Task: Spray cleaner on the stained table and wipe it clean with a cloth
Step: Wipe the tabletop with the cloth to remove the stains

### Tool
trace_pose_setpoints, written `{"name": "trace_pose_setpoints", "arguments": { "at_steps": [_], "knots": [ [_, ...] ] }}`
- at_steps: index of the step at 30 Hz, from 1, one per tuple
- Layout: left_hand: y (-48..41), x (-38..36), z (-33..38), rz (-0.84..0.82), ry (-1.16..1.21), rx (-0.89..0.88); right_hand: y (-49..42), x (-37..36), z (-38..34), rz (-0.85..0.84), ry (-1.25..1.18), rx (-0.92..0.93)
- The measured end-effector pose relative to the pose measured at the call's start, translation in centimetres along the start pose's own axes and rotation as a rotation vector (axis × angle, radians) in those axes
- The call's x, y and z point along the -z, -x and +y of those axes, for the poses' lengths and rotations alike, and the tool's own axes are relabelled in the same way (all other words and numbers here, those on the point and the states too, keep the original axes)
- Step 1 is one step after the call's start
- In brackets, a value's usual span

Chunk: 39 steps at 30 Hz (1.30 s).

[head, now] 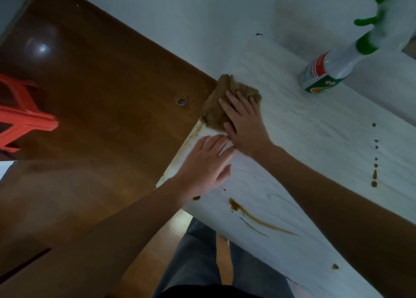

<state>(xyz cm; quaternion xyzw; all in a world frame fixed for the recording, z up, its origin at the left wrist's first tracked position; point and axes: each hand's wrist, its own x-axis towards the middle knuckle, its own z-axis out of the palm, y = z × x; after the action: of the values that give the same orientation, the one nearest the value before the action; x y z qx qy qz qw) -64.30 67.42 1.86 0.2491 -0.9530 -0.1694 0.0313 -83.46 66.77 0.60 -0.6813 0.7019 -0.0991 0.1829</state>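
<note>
A white table (304, 126) carries brown stains: a long smear (254, 219) near its front edge and a line of drops (374, 158) to the right. A brown cloth (216, 104) lies bunched at the table's far left corner. My right hand (244, 122) presses flat on the cloth with fingers spread. Just below it, my left hand (207, 162) rests flat on the bare tabletop, holding nothing, its fingertips touching the right hand. A clear spray bottle (331, 68) with a green trigger stands at the back right, away from both hands.
A brown wooden floor (94, 95) lies left of the table, with a red plastic stool (20, 113) at the left edge. A pale wall (180, 16) runs behind the table. My legs in dark trousers (202, 264) show below the table's front edge.
</note>
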Motion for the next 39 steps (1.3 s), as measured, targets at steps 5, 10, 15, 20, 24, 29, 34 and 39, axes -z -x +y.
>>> {"name": "trace_pose_setpoints", "arguments": {
  "at_steps": [5,10,15,20,24,29,34,39],
  "knots": [
    [6.9,2.2,-1.8,0.054,0.008,0.140,5.6,-1.8,-3.8,-0.047,0.009,-0.019],
    [14.0,2.6,-2.9,-0.019,-0.039,0.293,7.9,-3.3,-5.1,-0.188,0.084,0.284],
    [17.5,1.8,-1.5,-0.054,-0.054,0.303,4.5,-2.7,-4.1,-0.141,0.107,0.172],
    [17.7,0.9,-0.4,-0.065,-0.047,0.342,0.8,-3.0,-6.6,0.008,0.038,-0.225],
    [18.0,0.3,-0.9,-0.068,-0.041,0.332,3.1,-4.5,-9.7,-0.009,0.063,-0.205],
    [18.7,0.0,-1.2,-0.085,-0.126,0.273,10.0,-6.2,-11.7,-0.106,0.084,0.014],
    [18.8,0.2,-1.0,-0.100,-0.116,0.256,11.2,-5.0,-8.4,-0.182,0.120,0.203],
    [19.0,0.9,-1.8,-0.087,-0.124,0.328,5.6,-3.2,-6.3,-0.108,0.120,0.010]
  ]
}}
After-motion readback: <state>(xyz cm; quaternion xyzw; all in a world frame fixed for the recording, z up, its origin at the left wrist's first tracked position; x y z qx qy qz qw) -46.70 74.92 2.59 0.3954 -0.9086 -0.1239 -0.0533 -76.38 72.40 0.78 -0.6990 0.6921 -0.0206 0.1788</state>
